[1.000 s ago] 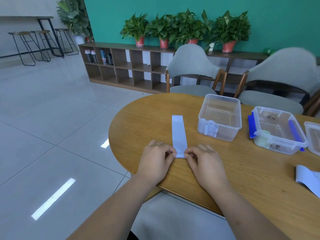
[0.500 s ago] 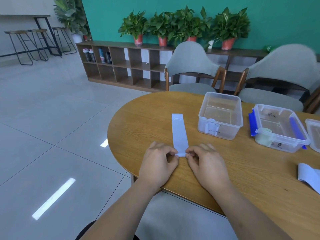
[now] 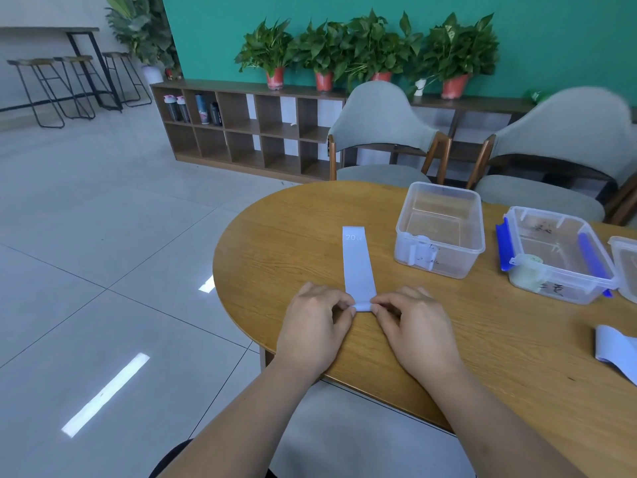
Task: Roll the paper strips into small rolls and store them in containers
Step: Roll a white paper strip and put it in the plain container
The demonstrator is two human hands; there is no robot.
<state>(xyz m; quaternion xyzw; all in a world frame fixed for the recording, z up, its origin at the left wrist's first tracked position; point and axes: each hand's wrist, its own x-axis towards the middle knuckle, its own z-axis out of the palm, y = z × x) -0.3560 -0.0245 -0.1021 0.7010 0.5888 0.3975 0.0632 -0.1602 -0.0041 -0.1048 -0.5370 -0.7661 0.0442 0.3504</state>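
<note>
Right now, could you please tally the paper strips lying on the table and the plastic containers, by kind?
Paper strips: 2, the near strip and the right-edge strip.
Plastic containers: 3, the plain container, the blue-clipped container and the cut-off container.
Total: 5.

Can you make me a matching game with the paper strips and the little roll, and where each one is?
1. long white paper strip marked 20
2. pale green roll
3. bent white paper strip

A. inside the clear plastic box with blue clips
B. lying untouched at the wooden table's right side
C. near end pinched by the left hand and right hand

Pairs: 1-C, 2-A, 3-B
</note>
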